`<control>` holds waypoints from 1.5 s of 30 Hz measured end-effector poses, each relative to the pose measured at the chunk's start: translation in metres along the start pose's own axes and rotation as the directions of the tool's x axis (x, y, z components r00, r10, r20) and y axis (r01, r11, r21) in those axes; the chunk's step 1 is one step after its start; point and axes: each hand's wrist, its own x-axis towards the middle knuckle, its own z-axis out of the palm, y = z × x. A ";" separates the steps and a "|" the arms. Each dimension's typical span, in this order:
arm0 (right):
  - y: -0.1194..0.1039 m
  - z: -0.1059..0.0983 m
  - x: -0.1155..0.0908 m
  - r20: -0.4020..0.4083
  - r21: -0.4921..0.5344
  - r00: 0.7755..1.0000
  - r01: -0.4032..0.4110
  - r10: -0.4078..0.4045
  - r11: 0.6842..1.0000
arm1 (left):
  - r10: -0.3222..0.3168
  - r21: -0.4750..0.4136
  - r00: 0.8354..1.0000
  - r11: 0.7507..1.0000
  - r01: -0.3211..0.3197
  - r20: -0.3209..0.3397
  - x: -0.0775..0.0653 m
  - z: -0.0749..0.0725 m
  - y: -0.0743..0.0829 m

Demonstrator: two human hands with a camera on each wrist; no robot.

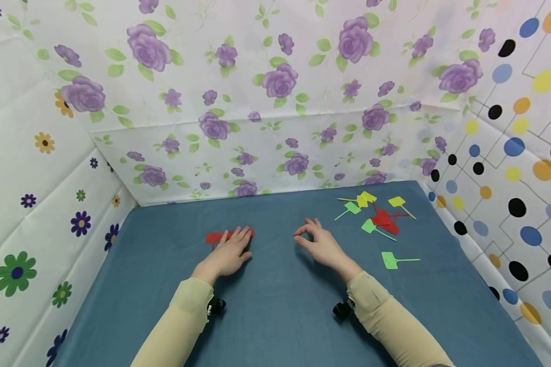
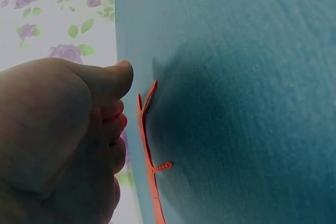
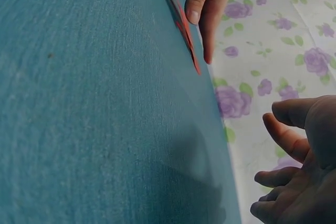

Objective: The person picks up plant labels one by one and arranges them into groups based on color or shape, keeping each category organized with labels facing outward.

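Flat red tags [image 1: 214, 237] lie in a row on the blue cloth, left of centre, partly hidden under my left hand [image 1: 225, 256]. Its fingers stretch out across the row and touch it. In the left wrist view, one red tag [image 2: 149, 145] shows edge-on with a short ridged stem [image 2: 163, 166]. Toward the middle, my right hand [image 1: 323, 245] hovers over the cloth, casting a shadow. Its fingers are loosely bent and hold nothing; the right wrist view shows a gap between thumb [image 3: 296, 112] and fingers.
At the back right lies a loose pile of thin-stemmed tags: yellow ones [image 1: 366, 198], red ones [image 1: 385, 221] and green ones [image 1: 369, 226]. A separate green tag [image 1: 389, 260] lies nearer. Patterned sheets [image 1: 257, 153] wall the blue table [image 1: 275, 316] at the back and both sides.
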 end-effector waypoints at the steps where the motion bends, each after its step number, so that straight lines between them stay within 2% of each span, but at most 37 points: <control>1: 0.000 0.000 0.000 0.002 0.000 1.000 0.000 0.000 1.000 | -0.002 0.006 1.000 1.000 0.002 0.007 0.001 0.000 0.000; 12: 0.000 0.002 0.001 0.027 -0.003 1.000 -0.009 0.009 1.000 | -0.003 0.078 1.000 0.997 0.002 0.018 0.007 0.002 0.002; 20: -0.003 0.004 0.004 0.036 0.005 0.999 0.008 -0.008 1.000 | -0.012 0.098 1.000 0.995 0.009 0.029 0.008 0.003 0.002; 26: -0.002 0.006 0.006 0.039 0.006 0.999 0.008 -0.008 1.000 | -0.012 0.066 0.998 0.998 0.008 0.068 0.007 0.003 0.005; 32: 0.001 0.006 0.005 0.040 0.017 0.999 -0.009 0.008 1.000 | -0.003 0.027 0.998 1.000 0.001 0.063 0.010 0.010 0.004; 36: 0.004 0.006 0.004 0.040 0.014 0.999 -0.010 0.009 1.000 | -0.010 0.032 0.998 0.999 0.008 0.065 0.011 0.013 0.003; 45: 0.012 -0.001 0.003 0.047 -0.008 0.999 0.013 -0.012 1.000 | -0.015 0.069 0.997 0.998 0.010 0.073 0.006 0.005 0.009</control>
